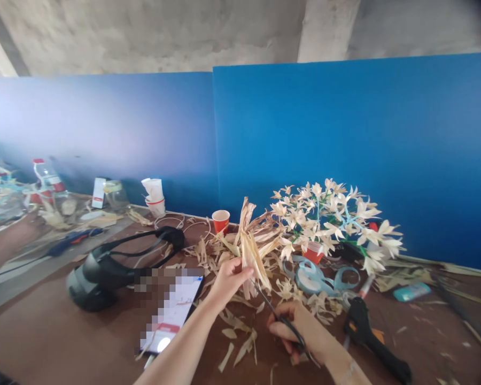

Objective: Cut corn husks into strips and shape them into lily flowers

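Pinched in my left hand (231, 279) is a pale dried corn husk (253, 256), which fans upward from the fingers. My right hand (294, 329) is wrapped round the dark handles of scissors (282, 319), whose blades point up and left toward the lower part of the husk. Whether the blades touch it cannot be made out. Husk scraps (244, 342) lie below and around both hands. A bunch of cream husk flowers (324, 214) stands in a red cup behind my right hand, with a roll of light blue ribbon (310, 278) in front of it.
A black glue gun (364, 326) lies at the right, near a teal packet (411, 292). To the left are a phone (174, 310) and a black headset (100, 272). Paper cups (220, 220) stand along the blue partition (344, 117). Another person's hand (22, 232) is at far left.
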{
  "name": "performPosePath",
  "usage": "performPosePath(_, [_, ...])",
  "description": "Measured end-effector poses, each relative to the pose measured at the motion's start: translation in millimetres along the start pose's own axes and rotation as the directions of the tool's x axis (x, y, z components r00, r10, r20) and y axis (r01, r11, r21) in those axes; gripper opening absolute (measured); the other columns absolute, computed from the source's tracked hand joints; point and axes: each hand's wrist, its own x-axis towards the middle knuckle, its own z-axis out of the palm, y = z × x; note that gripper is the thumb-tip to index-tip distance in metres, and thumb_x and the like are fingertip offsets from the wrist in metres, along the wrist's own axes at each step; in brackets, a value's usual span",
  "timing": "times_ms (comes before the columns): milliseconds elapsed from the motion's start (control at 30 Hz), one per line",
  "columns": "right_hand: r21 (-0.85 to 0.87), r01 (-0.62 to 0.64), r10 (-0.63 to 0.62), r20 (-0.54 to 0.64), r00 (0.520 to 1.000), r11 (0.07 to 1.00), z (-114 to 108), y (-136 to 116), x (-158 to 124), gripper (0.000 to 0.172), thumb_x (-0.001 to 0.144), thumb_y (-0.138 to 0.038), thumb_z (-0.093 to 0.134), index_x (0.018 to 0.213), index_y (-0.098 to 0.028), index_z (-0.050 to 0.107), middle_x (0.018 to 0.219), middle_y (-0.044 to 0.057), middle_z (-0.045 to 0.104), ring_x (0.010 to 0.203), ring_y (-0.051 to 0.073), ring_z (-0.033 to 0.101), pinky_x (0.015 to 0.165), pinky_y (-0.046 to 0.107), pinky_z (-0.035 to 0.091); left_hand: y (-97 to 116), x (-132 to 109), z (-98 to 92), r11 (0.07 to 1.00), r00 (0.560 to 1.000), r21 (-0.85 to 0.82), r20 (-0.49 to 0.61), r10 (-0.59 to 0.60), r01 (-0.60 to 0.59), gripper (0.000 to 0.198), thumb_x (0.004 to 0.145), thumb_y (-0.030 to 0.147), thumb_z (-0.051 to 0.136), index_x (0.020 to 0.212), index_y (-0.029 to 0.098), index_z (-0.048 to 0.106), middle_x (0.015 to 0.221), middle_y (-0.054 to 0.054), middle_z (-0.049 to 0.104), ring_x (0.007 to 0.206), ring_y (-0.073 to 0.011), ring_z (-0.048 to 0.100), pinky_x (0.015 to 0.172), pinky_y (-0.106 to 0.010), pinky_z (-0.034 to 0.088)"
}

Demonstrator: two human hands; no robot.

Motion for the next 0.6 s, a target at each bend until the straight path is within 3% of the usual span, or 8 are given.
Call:
performPosePath(233, [0.004, -0.025, 0.025, 0.047, 0.999, 1.0, -3.2, 0.5, 0.9, 0.027, 0.064, -0.036, 0.061, 0.077, -0.012, 0.059, 0.036, -0.007, 0.05, 0.026, 0.003, 0.04, 0.028, 0.012, 0.028, 5.0, -3.6, 3.6, 0.998, 0.997, -0.046, 0.066, -0.05, 0.053, 0.022, 0.068, 0.032, 0.065, 0.076, 0.011, 0.065, 0.066, -0.003, 0.063, 0.059, -0.0136, 0.057, 0.054, -0.022, 0.042])
performPosePath(600, [-0.008, -0.001, 0.001, 0.004, 1.0, 1.0, -1.8, -2.3, -1.2, 0.025, 0.064, -0.035, 0.062, 0.074, -0.013, 0.058, 0.034, -0.009, 0.045, 0.025, 0.002, 0.033, 0.026, 0.011, 0.025, 9.4, -5.0, 4.1, 0.99, 0.996, -0.128, 0.075, -0.05, 0.059, 0.02, 0.067, 0.03, 0.067, 0.074, 0.012, 0.066, 0.066, -0.003, 0.064, 0.06, -0.0136, 0.057, 0.057, -0.022, 0.042])
